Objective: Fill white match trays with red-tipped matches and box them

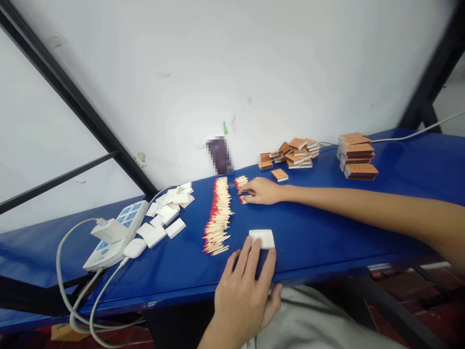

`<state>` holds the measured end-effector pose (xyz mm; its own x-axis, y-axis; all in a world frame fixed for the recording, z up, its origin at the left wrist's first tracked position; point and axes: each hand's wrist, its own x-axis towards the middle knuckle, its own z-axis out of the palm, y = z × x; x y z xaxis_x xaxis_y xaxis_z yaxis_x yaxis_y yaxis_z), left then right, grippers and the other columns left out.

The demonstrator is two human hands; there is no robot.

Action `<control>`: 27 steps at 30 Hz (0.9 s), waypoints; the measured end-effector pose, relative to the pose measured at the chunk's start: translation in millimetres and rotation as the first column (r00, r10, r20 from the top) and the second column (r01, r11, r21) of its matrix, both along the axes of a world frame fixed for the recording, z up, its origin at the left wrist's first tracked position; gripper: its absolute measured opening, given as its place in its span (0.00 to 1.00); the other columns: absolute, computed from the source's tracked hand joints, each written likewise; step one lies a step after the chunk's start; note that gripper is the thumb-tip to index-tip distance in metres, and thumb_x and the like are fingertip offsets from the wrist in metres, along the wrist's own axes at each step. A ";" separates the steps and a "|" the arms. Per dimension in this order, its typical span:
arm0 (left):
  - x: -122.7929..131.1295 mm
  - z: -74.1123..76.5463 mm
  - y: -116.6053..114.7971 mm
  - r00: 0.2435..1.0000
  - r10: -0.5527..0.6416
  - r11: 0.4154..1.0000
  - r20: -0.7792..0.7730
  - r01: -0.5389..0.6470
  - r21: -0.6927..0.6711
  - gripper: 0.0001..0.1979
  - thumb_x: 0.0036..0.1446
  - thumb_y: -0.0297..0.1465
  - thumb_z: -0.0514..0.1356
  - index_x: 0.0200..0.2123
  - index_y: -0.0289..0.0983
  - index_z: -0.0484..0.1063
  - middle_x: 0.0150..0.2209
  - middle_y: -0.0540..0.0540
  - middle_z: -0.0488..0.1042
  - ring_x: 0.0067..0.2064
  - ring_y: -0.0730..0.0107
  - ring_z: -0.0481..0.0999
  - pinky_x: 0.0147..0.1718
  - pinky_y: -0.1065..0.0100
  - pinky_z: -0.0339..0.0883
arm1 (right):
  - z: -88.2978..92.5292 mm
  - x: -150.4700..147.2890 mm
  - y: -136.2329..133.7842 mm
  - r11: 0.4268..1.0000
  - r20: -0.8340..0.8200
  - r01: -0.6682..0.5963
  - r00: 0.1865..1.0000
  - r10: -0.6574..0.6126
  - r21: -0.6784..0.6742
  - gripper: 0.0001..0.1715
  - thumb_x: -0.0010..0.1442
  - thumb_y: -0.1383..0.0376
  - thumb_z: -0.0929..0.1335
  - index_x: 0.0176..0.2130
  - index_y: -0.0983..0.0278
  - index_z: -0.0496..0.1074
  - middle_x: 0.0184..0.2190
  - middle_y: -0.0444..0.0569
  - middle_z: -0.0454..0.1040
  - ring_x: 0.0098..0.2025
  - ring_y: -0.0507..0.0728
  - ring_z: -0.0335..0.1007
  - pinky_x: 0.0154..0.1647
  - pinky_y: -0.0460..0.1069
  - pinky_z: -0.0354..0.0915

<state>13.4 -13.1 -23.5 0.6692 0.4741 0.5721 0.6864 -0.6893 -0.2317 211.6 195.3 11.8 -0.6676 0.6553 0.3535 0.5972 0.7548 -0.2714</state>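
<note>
My right hand (pixel 263 190) reaches in from the right, bent fingers and thumb closed down over matches. Some red-tipped matches (pixel 241 182) lie just beyond its fingertips, and a few more heads show by the thumb. How many it grips is hidden. My left hand (pixel 245 286) rests nearer me, fingers spread, with fingertips touching a white matchbox tray (pixel 267 238) that lies flat on the blue table (pixel 308 228). To the left of both hands runs a long row of loose matches (pixel 219 213), heads mostly pointing left.
White trays (pixel 169 213) are heaped on the left, beside a power strip (pixel 119 237) with a plugged-in charger and white cables (pixel 65 286). Orange-brown matchboxes (pixel 298 154) lie piled at the back, one box (pixel 279 175) apart. More boxes (pixel 356 155) are stacked at right.
</note>
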 end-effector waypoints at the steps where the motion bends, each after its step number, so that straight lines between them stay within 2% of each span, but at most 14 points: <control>1: 0.1 0.6 0.1 1.000 0.000 1.000 0.001 0.000 0.001 0.23 0.68 0.37 0.49 0.61 0.35 0.66 0.62 0.35 0.64 0.65 0.49 0.60 0.52 0.56 0.63 | 0.1 0.0 0.0 1.000 0.001 0.000 1.000 0.000 -0.001 0.18 0.59 0.61 0.67 0.47 0.62 0.78 0.26 0.44 0.73 0.28 0.52 0.66 0.29 0.46 0.51; 27: 0.3 0.5 0.3 1.000 -0.001 1.000 0.007 0.001 0.004 0.23 0.68 0.37 0.48 0.61 0.35 0.66 0.62 0.35 0.64 0.65 0.49 0.61 0.52 0.55 0.62 | 0.8 -0.5 -0.7 1.000 0.006 -0.002 1.000 0.002 -0.005 0.17 0.60 0.63 0.65 0.46 0.63 0.78 0.27 0.45 0.75 0.29 0.53 0.67 0.30 0.46 0.53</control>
